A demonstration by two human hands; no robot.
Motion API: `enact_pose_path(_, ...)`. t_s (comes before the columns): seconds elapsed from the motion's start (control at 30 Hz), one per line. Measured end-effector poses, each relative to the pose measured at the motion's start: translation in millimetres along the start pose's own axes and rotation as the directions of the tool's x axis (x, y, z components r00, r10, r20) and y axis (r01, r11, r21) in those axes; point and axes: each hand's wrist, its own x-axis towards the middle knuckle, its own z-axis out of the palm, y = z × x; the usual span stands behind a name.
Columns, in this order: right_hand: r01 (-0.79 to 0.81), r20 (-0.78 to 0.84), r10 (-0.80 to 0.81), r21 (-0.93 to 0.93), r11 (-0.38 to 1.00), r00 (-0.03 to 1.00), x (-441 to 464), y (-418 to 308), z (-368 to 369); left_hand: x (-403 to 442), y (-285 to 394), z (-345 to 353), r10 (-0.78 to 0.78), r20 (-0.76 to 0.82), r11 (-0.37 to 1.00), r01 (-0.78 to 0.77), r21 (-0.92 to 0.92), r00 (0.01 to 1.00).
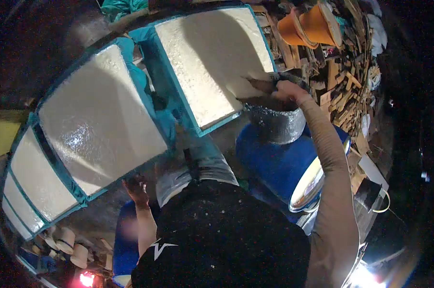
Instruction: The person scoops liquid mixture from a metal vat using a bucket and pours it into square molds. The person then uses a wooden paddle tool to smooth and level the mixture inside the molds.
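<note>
My right hand (pixel 289 92) is closed at the rim of a grey, splattered bucket (pixel 279 125) that stands on a blue barrel (pixel 262 151). A dark, flat tool (pixel 260 84) sticks out from this hand toward a tray of smooth, cream-white material (pixel 212 62) edged with teal sheeting. What lies inside the bucket is dark and hard to make out. Lower left, my left hand (pixel 136 191) has its fingers apart and holds nothing. It is beside the near edge of another large cream-filled tray (pixel 101 120).
Smaller cream-filled trays (pixel 41 175) continue at the left. Orange pots (pixel 321 25) and piled wood scraps (pixel 344 96) lie at upper right. A second blue barrel (pixel 125 235) stands at lower left, near pale pots (pixel 65 240). A black container (pixel 369 194) is at right.
</note>
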Motion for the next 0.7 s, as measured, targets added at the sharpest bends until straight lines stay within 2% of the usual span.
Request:
enact_pose_path(0.03,-0.029,0.065,0.030,-0.008,1.000,0.997,0,-5,-6,3,-4,-10,0.068,0.023,0.995,-0.070,0.073,0.997)
enact_pose_path(0.07,-0.055,0.124,0.057,-0.019,0.998,0.991,0,-9,-12,17,-3,-23,-0.053,0.150,0.989,0.073,-0.130,0.987)
enact_pose_path(0.1,-0.016,0.132,0.020,-0.035,0.999,0.991,0,-6,-11,27,-5,-34,-0.139,0.296,0.923,0.232,-0.307,0.945)
enact_pose_path(0.13,-0.012,0.116,0.016,-0.038,0.999,0.993,-2,-10,-14,21,2,-24,-0.123,0.302,0.923,0.221,-0.314,0.945)
enact_pose_path(0.2,-0.105,0.131,0.096,0.061,0.993,0.987,-7,-17,-18,12,11,-5,-0.132,0.035,0.977,0.136,-0.167,0.991)
enact_pose_path(0.23,-0.097,0.117,0.090,0.058,0.994,0.989,-8,-17,-17,14,10,-2,-0.118,0.038,0.977,0.123,-0.176,0.992)
enact_pose_path(0.33,-0.073,0.065,0.071,0.029,0.997,0.995,-16,-20,-16,19,6,-13,-0.086,0.207,0.947,0.145,-0.288,0.975)
enact_pose_path(0.4,-0.052,0.063,0.045,0.124,0.991,0.997,-32,-23,-14,32,1,-27,-0.044,0.431,0.936,0.188,-0.297,0.901)
enact_pose_path(0.43,-0.041,0.058,0.032,0.156,0.987,0.998,-38,-22,-9,19,2,-25,-0.028,0.431,0.937,0.173,-0.302,0.902)
enact_pose_path(0.5,-0.060,-0.153,0.073,0.086,0.994,0.985,-48,-7,23,-8,7,-19,0.078,0.265,0.979,-0.023,-0.205,0.961)
enact_pose_path(0.53,-0.051,-0.163,0.065,0.088,0.995,0.984,-55,-2,36,-19,13,-17,0.121,0.208,0.983,-0.088,-0.164,0.971)
enact_pose_path(0.6,-0.111,-0.247,0.137,0.115,0.987,0.959,-73,2,65,-32,34,-11,0.078,0.305,0.982,-0.021,-0.185,0.949)
enact_pose_path(0.63,-0.104,-0.258,0.130,0.112,0.988,0.957,-85,0,81,-48,47,-8,0.090,0.305,0.981,-0.031,-0.193,0.948)
enact_pose_path(0.7,-0.137,-0.405,0.249,0.285,0.949,0.880,-109,-4,119,-72,68,-8,0.089,0.265,0.990,-0.057,-0.128,0.960)
